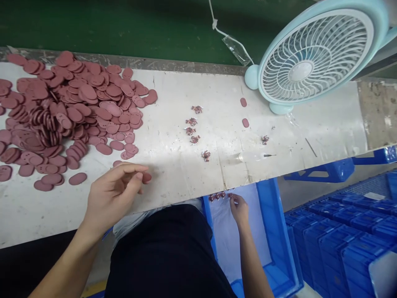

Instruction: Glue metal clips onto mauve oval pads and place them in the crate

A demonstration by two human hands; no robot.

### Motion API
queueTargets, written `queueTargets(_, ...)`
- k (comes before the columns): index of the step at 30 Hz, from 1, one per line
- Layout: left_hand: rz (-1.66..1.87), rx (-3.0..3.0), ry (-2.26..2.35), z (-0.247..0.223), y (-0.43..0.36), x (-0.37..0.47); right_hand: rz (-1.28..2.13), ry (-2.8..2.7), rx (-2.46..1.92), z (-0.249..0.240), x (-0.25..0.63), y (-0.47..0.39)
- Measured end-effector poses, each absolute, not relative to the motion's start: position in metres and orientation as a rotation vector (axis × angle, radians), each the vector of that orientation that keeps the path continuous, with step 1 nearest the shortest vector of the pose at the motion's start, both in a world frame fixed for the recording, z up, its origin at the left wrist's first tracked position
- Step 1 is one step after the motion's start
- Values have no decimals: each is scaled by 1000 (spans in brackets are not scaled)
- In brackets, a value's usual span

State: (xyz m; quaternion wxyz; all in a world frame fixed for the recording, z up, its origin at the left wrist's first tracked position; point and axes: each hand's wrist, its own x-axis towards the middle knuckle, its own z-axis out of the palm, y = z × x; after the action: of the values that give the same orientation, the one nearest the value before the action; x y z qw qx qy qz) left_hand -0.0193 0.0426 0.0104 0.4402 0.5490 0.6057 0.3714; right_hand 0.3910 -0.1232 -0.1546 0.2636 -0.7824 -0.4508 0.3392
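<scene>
Disc (147, 178) sat pinched in the left hand (114, 195), ten-o'clock pile (88, 92) handy, and at five o'clock the right hand (240, 210) pinched a trinket (230, 195), presumably to even its row (217, 196)!

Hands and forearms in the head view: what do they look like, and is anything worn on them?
The left hand and right hand are ungloved. No sleeve, watch or bracelet shows on the visible left forearm or right forearm. No cables or markings stand out.

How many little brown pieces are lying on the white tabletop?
6 little brown pieces: four clustered mid-picture, one just below them, one farther right, near the fan. The oval pile might hide more.
</scene>
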Motion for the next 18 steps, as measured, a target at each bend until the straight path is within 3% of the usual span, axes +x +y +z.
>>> queueTargets(8, 974, 882, 1104, 2, 32, -19, 917, -1308, -2145, -174, 397, -122)
queueTargets(18, 933, 670, 1146, 1, 30, -13, 929, -1344, -2199, -173, 396, -117)
